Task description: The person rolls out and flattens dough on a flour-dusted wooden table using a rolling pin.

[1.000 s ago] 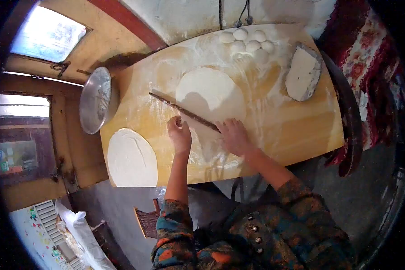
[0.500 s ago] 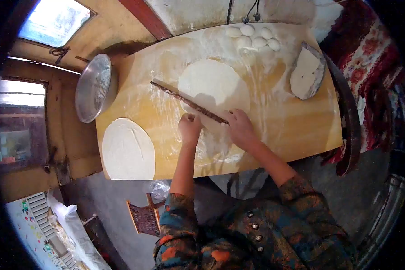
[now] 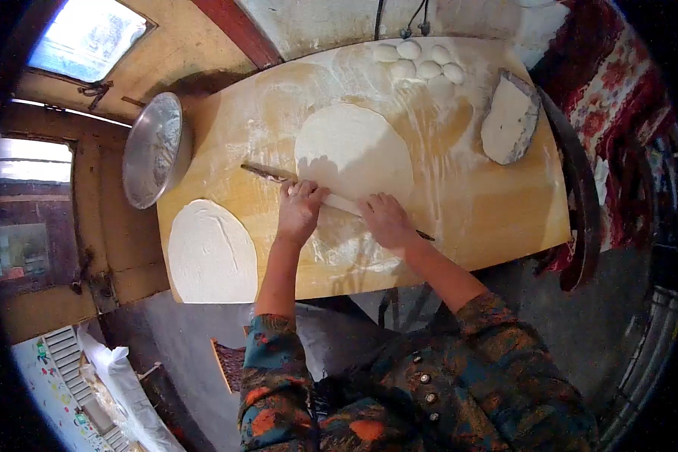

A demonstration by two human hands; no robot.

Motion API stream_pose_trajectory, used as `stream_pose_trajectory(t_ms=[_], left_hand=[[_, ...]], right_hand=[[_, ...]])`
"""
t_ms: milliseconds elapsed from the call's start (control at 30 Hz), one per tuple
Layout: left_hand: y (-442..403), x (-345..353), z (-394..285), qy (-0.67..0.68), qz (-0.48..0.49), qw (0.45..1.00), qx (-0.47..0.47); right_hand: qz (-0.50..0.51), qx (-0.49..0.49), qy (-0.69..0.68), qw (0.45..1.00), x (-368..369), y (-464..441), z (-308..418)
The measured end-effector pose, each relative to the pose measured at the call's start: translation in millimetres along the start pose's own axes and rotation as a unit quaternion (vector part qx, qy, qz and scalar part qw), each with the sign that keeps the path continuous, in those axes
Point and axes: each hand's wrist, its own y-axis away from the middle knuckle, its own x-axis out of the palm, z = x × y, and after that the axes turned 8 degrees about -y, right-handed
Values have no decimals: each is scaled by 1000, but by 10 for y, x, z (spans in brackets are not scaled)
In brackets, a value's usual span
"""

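A thin dark rolling pin lies slantwise on the floured table, its far left tip and near right tip showing. The near edge of a large round dough sheet is folded over the pin's middle. My left hand is closed over the wrapped pin toward its left end. Farther right, my right hand curls over the same pin, fingers bent on the dough. Between the hands a pale strip of rolled dough shows. Most of the sheet lies flat beyond the hands, partly in their shadow.
Another flat dough sheet rests at the table's left front corner. A metal bowl stands tilted-looking at the left edge. Several dough balls sit at the back, and a flat dough-coloured slab with a grey edge is at right.
The sheet's near edge has been wrapped onto the rolling pin. Both hands have moved from beside the pin onto it, the left one shifting left. The pin sits slightly nearer me.
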Motion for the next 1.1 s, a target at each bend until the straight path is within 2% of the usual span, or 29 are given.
stream_pose_trajectory(t_ms=[100,200,300,367,500,600,700,800,900,1000,1100], left_hand=[[201,-112,-19,16,28,999,27],[463,-207,-90,42,40,996,60],[717,-304,-251,64,101,991,63],[795,-357,-347,74,122,987,74],[854,-384,-397,70,124,988,59],[871,-368,-390,63,154,984,57],[868,-416,-415,76,144,986,18],[889,-425,-385,40,153,987,26],[918,-460,-435,71,144,987,-20],[999,-377,-455,50,130,989,-42],[902,-385,-388,11,123,992,-16]], right_hand=[[48,24,-28,998,-56,174,207],[92,-17,-15,995,-44,395,298],[77,-58,-27,995,-16,713,332],[87,-29,-6,996,-13,852,434],[34,-10,78,996,-21,1011,691],[56,31,40,997,-26,1060,831],[103,55,62,991,10,959,796],[117,114,94,982,20,802,638],[165,78,173,968,-5,784,659],[142,85,23,986,100,923,669],[99,137,33,985,-35,568,383]])
